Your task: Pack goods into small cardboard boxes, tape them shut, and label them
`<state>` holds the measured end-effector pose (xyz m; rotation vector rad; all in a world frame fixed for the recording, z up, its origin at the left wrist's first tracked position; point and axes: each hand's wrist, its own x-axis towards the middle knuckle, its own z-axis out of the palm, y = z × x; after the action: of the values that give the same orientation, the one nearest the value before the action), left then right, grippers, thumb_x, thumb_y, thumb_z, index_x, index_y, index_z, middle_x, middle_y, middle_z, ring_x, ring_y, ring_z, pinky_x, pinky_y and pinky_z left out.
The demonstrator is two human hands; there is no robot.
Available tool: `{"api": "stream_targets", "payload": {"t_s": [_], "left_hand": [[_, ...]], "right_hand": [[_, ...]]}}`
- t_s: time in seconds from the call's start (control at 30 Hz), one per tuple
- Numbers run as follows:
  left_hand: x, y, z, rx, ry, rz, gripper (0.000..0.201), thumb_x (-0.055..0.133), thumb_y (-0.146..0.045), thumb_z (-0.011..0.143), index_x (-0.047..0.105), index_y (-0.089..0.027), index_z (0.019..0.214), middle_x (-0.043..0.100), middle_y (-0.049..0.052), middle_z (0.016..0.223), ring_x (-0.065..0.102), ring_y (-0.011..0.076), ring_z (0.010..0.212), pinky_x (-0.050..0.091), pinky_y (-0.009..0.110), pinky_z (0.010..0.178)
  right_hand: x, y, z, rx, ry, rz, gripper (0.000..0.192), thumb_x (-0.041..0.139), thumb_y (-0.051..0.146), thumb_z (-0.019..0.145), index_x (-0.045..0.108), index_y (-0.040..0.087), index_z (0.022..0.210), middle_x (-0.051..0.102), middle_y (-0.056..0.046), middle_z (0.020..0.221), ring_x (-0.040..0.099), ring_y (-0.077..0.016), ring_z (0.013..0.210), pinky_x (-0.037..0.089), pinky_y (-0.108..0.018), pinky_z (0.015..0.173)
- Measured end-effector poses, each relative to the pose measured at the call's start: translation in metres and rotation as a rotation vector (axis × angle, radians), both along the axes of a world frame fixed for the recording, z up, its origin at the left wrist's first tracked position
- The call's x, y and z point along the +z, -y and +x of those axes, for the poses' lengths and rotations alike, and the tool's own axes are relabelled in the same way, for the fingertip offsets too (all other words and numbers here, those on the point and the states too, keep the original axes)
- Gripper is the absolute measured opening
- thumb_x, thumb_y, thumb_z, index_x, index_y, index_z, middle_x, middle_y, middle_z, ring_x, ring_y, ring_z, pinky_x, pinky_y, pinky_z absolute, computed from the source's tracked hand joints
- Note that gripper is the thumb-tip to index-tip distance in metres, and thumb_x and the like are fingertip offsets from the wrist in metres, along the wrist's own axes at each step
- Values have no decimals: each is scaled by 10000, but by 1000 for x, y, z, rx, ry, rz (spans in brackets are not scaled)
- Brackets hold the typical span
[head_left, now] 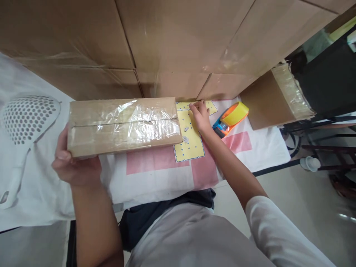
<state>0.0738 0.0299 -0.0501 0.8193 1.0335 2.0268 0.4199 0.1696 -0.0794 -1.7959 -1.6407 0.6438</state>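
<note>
A long cardboard box (125,126), its top seam covered with shiny clear tape, is gripped at its left end by my left hand (75,163). Fingers of that hand wrap around the lower left corner. My right hand (201,115) is on a yellow patterned sheet (190,148) with a blue border, its fingers curled and closed at the sheet's far part. The box covers some of the sheet's left side. Just right of my right hand lies an orange and blue tape dispenser (232,118) with a yellow roll.
Large taped cardboard boxes (189,40) form a wall behind. An open cardboard box (269,96) stands at the right. A white perforated skimmer (29,118) lies at the left on the white and pink cloth (158,181). A white cup-like object (310,163) is beyond the right edge.
</note>
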Motion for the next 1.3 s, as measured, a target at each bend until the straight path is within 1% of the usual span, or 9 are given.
{"api": "stream_targets", "payload": {"t_s": [0.17,0.33,0.53,0.7,0.93,1.07,1.13,1.23,1.3], "left_hand": [[3,0,3,25,5,-25,397,624,-470,640,732,-208,918,700,21,981,602,279,1147,449,402,1124],[-2,0,0,9,14,-24,443,606,-438,670,770,-206,1010,721,18,1063,598,268,1190,445,375,1133],[-4,1,-2,-3,11,-8,485,591,-389,686,797,-213,1088,753,0,1118,607,251,1212,454,355,1131],[-7,2,-3,12,7,-44,467,595,-426,691,798,-232,1064,750,5,1104,610,264,1221,455,373,1136],[-4,3,-1,31,-7,-96,459,628,-444,665,812,-286,1055,764,-17,1112,629,259,1206,495,359,1080],[-7,4,-2,34,-9,-82,486,677,-464,674,814,-296,1110,765,-19,1180,633,247,1205,515,331,1030],[-9,5,-2,29,-18,-59,501,702,-488,693,808,-283,1139,756,-3,1223,626,249,1225,507,328,1041],[-10,6,-1,-4,-23,-48,530,725,-511,717,799,-265,1181,747,34,1255,624,265,1238,506,335,1039],[-10,6,-1,-12,-8,-40,534,737,-514,717,804,-260,1182,751,48,1254,628,271,1235,510,334,1033]], "right_hand": [[8,-1,-12,-86,-46,-83,421,452,635,975,618,249,1005,417,-91,1631,210,-289,1601,19,-653,1274],[18,-3,-14,-120,89,-86,389,460,599,968,622,252,1037,507,-108,1564,344,-319,1516,174,-644,1241],[20,-4,-12,-52,349,-89,534,369,628,1004,576,228,1290,459,-129,1621,381,-350,1446,269,-621,1178],[12,1,-20,-24,595,-67,717,315,579,1034,406,86,1546,283,-233,1703,320,-410,1487,251,-605,1182],[11,11,-23,-12,623,-85,751,281,559,1044,305,89,1630,246,-205,1726,206,-396,1575,144,-652,1231],[20,14,-21,-4,619,-69,702,307,529,1047,366,99,1598,299,-205,1708,246,-389,1561,199,-636,1221],[28,14,-18,5,595,-54,630,343,491,1039,479,107,1520,395,-220,1656,330,-403,1515,260,-641,1191],[41,16,-11,52,451,-12,511,349,423,1032,648,127,1321,648,-238,1403,547,-399,1323,400,-605,1098],[48,24,-7,137,300,83,471,351,396,1029,680,152,1260,711,-206,1294,608,-367,1246,446,-557,1076]]}}
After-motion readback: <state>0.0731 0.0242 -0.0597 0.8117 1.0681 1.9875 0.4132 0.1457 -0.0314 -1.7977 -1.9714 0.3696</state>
